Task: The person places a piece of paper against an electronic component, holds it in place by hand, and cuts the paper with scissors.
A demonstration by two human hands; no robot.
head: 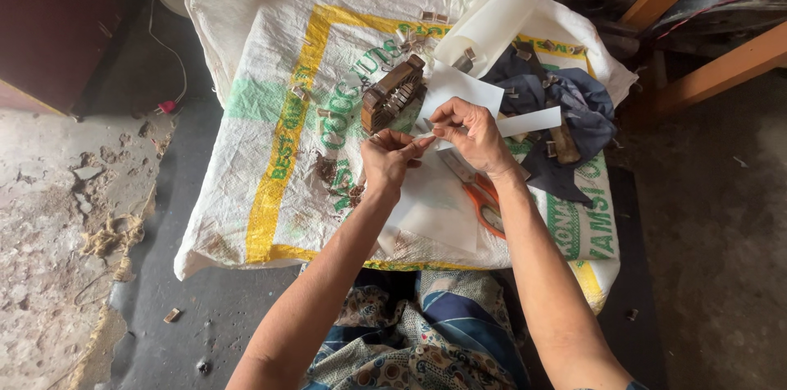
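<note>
Left hand (390,158): pinched shut on a narrow white paper strip (531,121).
Right hand (469,134): closed on the same strip.
Nearby: orange-handled scissors (484,196) were laid on a white woven sack (270,111).

You're sitting over a dark grey floor (205,308) that's running under everything. Off to your left, a cracked, crumbling pale patch of concrete (49,226) is breaking up, with frayed rope fibres (115,234) lying along its edge. A dark maroon cabinet (57,21) is standing in the far left corner, a thin cable (168,54) trailing beside it. To your right, orange-brown wooden beams (713,62) are slanting across. Soft daylight is falling evenly.
</note>
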